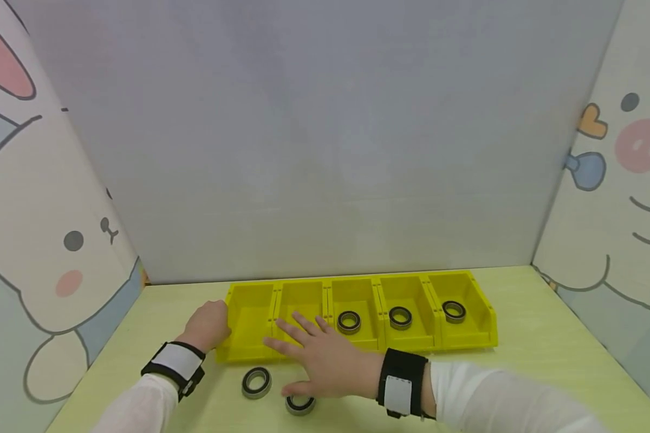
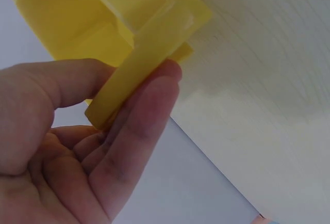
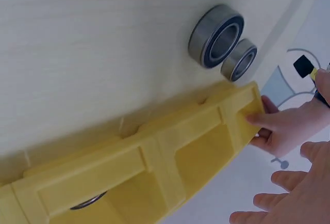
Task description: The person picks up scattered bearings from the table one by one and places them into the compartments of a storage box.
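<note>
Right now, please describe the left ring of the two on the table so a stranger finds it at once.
In the head view, find the yellow bins on the table. In front of their left end lies the left ring, fully visible, whereas the right hand partly covers its neighbour.

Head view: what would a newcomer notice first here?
The bright yellow bin row, across the table, its left end gripped by the left hand. Then three dark-faced rings, one each in the middle compartment and the two to its right. The outspread right hand hovers near two more rings on the table.
</note>
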A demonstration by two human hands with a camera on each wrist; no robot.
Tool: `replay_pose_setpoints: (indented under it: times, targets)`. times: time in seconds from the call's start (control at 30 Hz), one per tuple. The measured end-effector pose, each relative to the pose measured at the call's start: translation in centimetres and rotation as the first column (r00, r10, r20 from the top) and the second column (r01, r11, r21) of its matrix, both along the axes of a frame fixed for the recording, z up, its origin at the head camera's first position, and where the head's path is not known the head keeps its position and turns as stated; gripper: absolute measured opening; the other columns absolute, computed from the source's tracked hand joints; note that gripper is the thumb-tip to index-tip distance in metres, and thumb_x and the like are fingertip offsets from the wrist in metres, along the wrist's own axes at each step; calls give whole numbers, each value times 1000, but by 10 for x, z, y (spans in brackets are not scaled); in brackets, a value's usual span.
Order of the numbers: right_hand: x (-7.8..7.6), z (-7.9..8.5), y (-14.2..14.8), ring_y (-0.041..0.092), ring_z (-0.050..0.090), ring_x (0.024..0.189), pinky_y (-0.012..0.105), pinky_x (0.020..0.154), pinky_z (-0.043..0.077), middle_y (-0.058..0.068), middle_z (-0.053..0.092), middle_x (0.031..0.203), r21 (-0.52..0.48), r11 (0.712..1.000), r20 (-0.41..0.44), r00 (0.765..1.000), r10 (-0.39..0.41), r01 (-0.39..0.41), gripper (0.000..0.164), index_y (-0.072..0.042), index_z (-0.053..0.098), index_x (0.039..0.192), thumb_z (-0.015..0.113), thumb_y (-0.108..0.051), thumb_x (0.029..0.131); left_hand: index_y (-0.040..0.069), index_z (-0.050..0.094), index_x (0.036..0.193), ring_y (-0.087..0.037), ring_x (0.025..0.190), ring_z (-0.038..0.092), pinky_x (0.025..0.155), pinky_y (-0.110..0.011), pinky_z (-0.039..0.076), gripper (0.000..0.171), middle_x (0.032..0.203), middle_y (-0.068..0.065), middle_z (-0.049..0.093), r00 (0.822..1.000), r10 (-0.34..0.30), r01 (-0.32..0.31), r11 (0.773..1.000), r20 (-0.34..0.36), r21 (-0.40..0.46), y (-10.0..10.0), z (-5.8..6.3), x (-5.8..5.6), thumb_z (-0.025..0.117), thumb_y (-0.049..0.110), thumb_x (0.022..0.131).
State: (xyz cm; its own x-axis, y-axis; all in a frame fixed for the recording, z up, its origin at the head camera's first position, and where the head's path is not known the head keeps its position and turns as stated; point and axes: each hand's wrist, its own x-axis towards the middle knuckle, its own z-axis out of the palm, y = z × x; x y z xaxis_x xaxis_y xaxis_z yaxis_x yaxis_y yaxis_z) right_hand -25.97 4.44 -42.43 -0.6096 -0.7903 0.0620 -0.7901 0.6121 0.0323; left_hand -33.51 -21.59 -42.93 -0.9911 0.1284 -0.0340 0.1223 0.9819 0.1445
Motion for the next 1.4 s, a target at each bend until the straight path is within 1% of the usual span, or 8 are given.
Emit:
replay_pose_setpoints:
  times: [0.2,0.4,0.57,0.7,0.93,1.13,1.3,1.4]
  targets:
    - [15,-16,-11,29,12,144,52,107,31,-1,6,159,-2,997,29,997,74,-74,81,-37,6,150,41,-70,85,-1,54,79,-19,57,49,54,-28,43,11,65,-7,50,1000,7,-7,1000,6,-8,0,-1,-1,64,3,80]
    - [21,-36,-14,31,16,143,47,106,34,3,10,158,-20,991,119,984,135,-134,77,-32,11,151,44,-63,88,-1,53,77,-19,56,48,54,-28,41,11,64,-6,48,1000,-1,1,1000,-10,-7,0,-2,-1,63,2,80]
    - [21,-54,-13,31,15,144,47,106,34,3,9,158,-31,989,192,970,149,-146,73,-32,12,151,42,-60,91,0,53,75,-18,55,47,52,-27,40,11,62,-6,46,1000,-3,3,1000,-17,-2,1,0,2,63,2,80]
    - [18,-65,-12,30,15,144,46,106,35,3,10,158,-40,989,217,965,147,-142,71,-32,14,151,39,-61,91,-1,53,75,-19,56,47,53,-28,41,11,63,-6,47,1000,-2,2,1000,-11,-2,2,2,3,63,2,80]
    - [14,-69,-11,26,26,141,37,110,31,5,22,155,-50,987,297,941,160,-152,70,-27,22,150,44,-58,91,-1,53,77,-19,57,48,54,-28,41,10,64,-7,48,1000,5,-5,1000,-4,0,3,5,4,62,1,80]
    - [14,-70,-11,22,34,137,32,109,32,6,33,150,-43,984,266,948,177,-171,63,-20,35,145,47,-52,92,-1,53,77,-19,56,48,53,-27,40,10,63,-6,47,1000,9,-9,1000,-2,4,2,4,4,62,1,80]
    - [14,-72,-10,21,40,133,29,106,35,6,42,144,-33,983,197,963,185,-182,54,-15,45,138,51,-44,94,-2,54,78,-19,56,48,53,-27,41,10,64,-7,48,1000,14,-15,1000,5,5,3,4,4,63,2,81]
    - [15,-69,-9,17,45,127,24,102,38,6,47,139,-38,983,156,971,181,-177,47,-13,50,135,55,-36,94,-2,54,77,-19,56,48,53,-28,41,10,64,-7,48,1000,11,-11,1000,0,4,3,5,5,62,1,81]
